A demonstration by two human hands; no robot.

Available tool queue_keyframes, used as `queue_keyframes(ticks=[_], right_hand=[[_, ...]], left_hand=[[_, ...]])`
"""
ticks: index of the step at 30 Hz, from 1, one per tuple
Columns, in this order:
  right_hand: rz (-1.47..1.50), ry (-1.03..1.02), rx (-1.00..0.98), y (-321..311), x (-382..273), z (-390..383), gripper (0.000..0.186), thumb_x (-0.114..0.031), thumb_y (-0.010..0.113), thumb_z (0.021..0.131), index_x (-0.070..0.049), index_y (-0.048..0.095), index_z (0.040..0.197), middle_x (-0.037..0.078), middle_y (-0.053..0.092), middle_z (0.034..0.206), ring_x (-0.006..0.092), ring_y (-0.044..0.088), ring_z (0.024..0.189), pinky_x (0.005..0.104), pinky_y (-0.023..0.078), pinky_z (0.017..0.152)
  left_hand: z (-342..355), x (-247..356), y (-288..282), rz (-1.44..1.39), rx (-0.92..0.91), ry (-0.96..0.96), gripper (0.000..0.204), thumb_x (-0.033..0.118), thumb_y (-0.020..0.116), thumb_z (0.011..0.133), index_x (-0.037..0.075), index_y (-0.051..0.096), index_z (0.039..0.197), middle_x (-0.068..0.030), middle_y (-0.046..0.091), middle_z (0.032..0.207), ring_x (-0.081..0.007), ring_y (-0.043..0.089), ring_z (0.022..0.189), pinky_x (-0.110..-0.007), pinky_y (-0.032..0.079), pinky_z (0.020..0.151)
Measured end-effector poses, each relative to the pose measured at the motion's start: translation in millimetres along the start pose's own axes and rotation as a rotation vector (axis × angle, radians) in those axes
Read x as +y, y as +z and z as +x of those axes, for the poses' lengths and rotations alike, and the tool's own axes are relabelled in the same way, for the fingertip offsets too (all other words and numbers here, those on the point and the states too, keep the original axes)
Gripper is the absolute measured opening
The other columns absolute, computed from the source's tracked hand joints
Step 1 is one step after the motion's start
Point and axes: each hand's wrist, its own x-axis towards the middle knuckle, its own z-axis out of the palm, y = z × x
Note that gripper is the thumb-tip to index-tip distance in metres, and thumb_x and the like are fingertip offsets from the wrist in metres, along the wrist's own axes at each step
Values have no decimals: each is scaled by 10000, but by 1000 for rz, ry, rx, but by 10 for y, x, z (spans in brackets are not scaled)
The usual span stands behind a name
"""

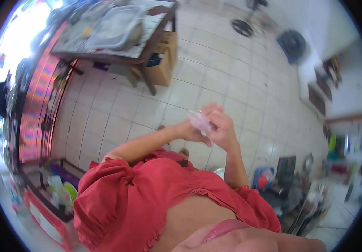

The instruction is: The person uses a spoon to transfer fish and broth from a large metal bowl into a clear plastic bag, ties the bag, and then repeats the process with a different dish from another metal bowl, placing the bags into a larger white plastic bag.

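Note:
A crumpled, whitish see-through piece of thin plastic (200,122) is bunched between my hands in front of my body. My right hand (222,127) is closed on it, with curled fingers somewhat blurred. My left hand (189,131) meets the plastic from the other side and grips it. The left thumb points out below the right hand, while the other left fingers are largely hidden by the plastic. Whether the plastic is a glove or a bag cannot be made out.
A dark-framed table (151,42) at the upper left bears a clear plastic tub (118,25). Cardboard boxes (162,67) stand under its edge. A fan (292,44) sits at the far right, and a red-framed chair (42,216) is at the lower left. White tiles (214,54) cover the floor.

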Motion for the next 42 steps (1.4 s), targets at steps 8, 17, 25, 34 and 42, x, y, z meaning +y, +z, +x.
queue_keyframes(ticks=[8, 17, 25, 34, 42], right_hand=[[258, -318, -499, 1550, -844, 1432, 233, 65, 686, 659, -33, 660, 869, 83, 608, 865, 191, 554, 659, 260, 438, 577], [574, -123, -628, 3346, -1685, 3000, 198, 79, 642, 781, -45, 680, 931, -20, 618, 821, 50, 526, 703, 192, 349, 540], [494, -1268, -656, 4911, -2877, 3748, 277, 56, 604, 754, -51, 657, 1004, 106, 612, 1067, 243, 603, 894, 332, 484, 796], [-291, -1622, -933, 7611, -3448, 4990, 165, -155, 608, 815, -36, 635, 926, 127, 634, 899, 303, 602, 950, 399, 497, 857], [-234, -1749, -1374, 9204, -4664, 5346, 130, -90, 612, 781, 0, 630, 873, 124, 677, 770, 313, 685, 788, 430, 521, 668]], left_hand=[[-1426, -321, -1389, 243, 350, -312, 264, 125, 673, 808, 117, 655, 1071, -89, 639, 1105, -306, 551, 1102, -407, 419, 957], [-2476, 160, -3657, 371, 875, -571, 176, 105, 579, 830, 40, 631, 986, -197, 644, 860, -405, 608, 823, -435, 480, 737], [-3578, 89, -5381, 568, 1115, -664, 169, 144, 564, 837, 28, 601, 955, -205, 630, 840, -404, 603, 827, -460, 470, 713], [-4807, 324, -6644, 804, 1249, -1035, 191, 127, 500, 918, 18, 601, 1038, -150, 631, 806, -312, 593, 737, -363, 466, 692], [-5658, 491, -7639, 879, 1527, -1118, 224, 173, 554, 941, 14, 582, 1097, -124, 648, 810, -227, 615, 751, -339, 474, 696]])
